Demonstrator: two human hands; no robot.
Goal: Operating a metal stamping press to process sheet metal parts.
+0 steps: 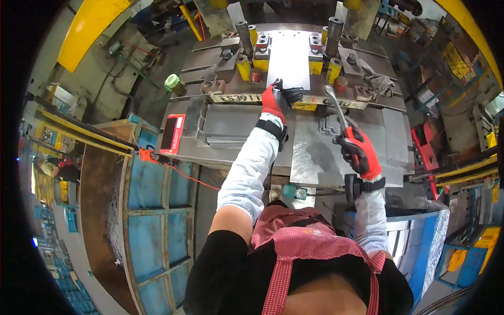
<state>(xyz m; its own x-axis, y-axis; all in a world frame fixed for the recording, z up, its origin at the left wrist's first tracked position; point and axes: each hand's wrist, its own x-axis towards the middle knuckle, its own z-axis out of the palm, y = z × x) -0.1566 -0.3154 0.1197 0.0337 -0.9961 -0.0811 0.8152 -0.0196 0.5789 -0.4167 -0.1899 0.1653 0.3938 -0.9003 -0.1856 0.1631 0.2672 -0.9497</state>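
My left hand [280, 98], in a red and black glove, is at the near left corner of a bright flat metal sheet [289, 60]. Its thumb lies over the corner and its fingers are bunched at the near edge, closed on the sheet. The sheet lies between the guide posts of a press die [261, 51]. To the right, my gloved right hand [358, 149] is closed round a long metal hand tool [337, 107] with a rounded end. The tool points up and left, its tip by the die's front edge; its exact kind is unclear.
Stacked metal sheets [226, 123] lie left on the press table; bent metal pieces [329, 125] lie on a plate [315, 157] at right. Dark posts [333, 37] and yellow cylinders [243, 68] flank the sheet. A green-lidded bottle [172, 82] and a grey rag [378, 81] sit at the sides.
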